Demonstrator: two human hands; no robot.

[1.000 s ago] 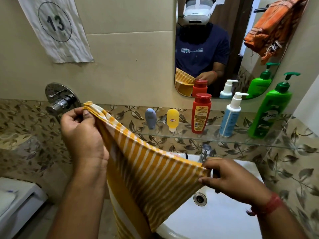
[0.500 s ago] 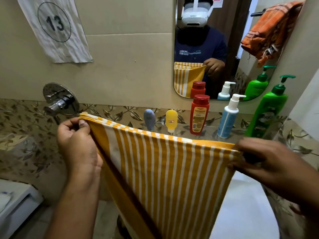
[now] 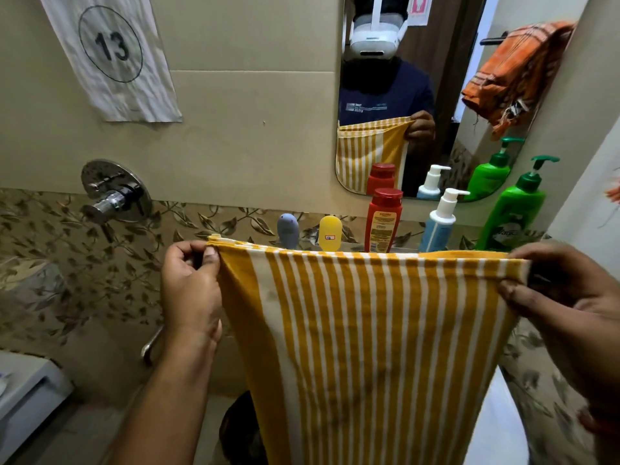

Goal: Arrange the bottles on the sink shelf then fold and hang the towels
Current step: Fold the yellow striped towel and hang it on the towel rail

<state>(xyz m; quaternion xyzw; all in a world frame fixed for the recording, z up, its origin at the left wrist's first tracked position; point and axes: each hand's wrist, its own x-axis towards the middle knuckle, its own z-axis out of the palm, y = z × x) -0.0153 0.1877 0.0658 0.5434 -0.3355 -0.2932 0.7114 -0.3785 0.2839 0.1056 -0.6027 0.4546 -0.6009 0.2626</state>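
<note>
A yellow and white striped towel [image 3: 369, 347] hangs spread flat in front of me. My left hand [image 3: 191, 290] pinches its top left corner and my right hand [image 3: 567, 297] pinches its top right corner. Behind the towel's top edge stand the bottles in a row: a small grey tube [image 3: 288, 229], a small yellow tube [image 3: 330, 231], a red bottle [image 3: 383, 219], a blue pump bottle [image 3: 437, 226] and a green pump bottle [image 3: 510, 209]. The towel hides the shelf and the sink. An orange towel [image 3: 513, 75] shows in the mirror [image 3: 446, 135].
A chrome tap valve [image 3: 115, 196] juts from the wall at left, with a chrome hook [image 3: 151, 347] below it. A paper sheet marked 13 [image 3: 110, 52] hangs at upper left. A white fixture [image 3: 23, 397] sits at the lower left edge.
My hands have drawn apart and raised the towel, stretching its top edge level. The right hand moved right and up; the towel now covers the sink.
</note>
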